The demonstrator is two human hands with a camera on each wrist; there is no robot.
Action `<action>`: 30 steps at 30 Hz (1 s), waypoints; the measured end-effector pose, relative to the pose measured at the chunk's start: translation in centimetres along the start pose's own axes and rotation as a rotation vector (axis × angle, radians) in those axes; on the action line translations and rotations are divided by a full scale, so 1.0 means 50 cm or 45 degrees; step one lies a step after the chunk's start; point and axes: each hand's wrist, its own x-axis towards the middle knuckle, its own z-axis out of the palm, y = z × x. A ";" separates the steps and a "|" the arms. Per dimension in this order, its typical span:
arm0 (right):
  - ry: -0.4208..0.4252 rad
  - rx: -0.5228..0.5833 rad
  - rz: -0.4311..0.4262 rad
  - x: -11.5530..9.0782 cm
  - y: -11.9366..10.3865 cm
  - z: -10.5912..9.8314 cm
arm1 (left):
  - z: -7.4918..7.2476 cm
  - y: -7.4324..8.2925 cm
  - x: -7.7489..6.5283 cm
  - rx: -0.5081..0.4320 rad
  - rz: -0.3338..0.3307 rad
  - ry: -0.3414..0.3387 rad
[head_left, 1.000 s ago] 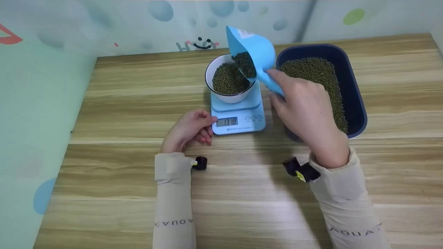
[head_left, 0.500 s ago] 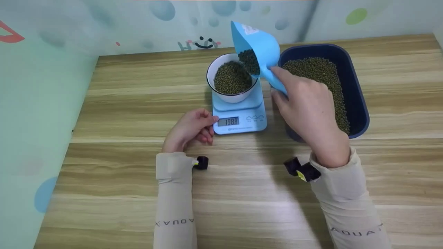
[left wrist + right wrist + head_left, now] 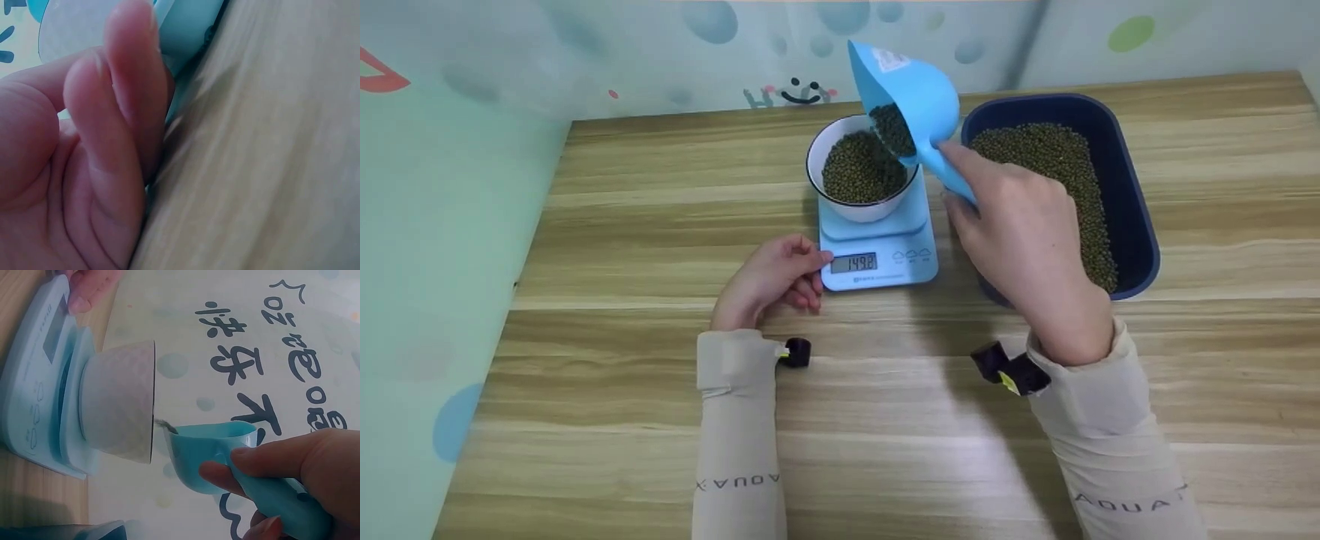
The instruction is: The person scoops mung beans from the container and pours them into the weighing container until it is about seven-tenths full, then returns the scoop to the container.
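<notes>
My right hand [image 3: 1024, 232] grips the handle of a blue scoop [image 3: 926, 97], tilted with its mouth over the white bowl [image 3: 866, 214]. Mung beans fall from the scoop's lip, a thin stream in the right wrist view. More beans [image 3: 851, 176] fill much of the bowl, which stands on a light blue kitchen scale [image 3: 885, 281]. Its display [image 3: 855, 262] appears to read 149.2. At the scale's near left corner my left hand [image 3: 772, 274] holds the edge, thumb on top beside the display. In the left wrist view, curled fingers [image 3: 107, 152] lie against the scale's side.
Right of the scale stands a dark blue tub [image 3: 1140, 247], partly full of mung beans and partly covered by my right hand. A wall with cartoon prints [image 3: 802, 94] rises behind the wooden table [image 3: 660, 225].
The number on the scale has climbed from about 131.8 to 149.2. The scoop shifts slightly right, then back left, while beans run out of it. My left hand stays put.
</notes>
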 end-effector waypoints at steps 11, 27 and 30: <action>0.024 0.007 -0.059 -0.003 -0.008 0.008 | 0.003 0.002 -0.001 -0.006 0.015 -0.004; -0.023 0.050 -0.101 -0.003 -0.013 0.014 | 0.003 0.005 0.001 0.014 -0.026 -0.001; -0.028 0.040 -0.099 -0.002 -0.013 0.013 | 0.003 0.005 0.002 0.014 -0.031 -0.004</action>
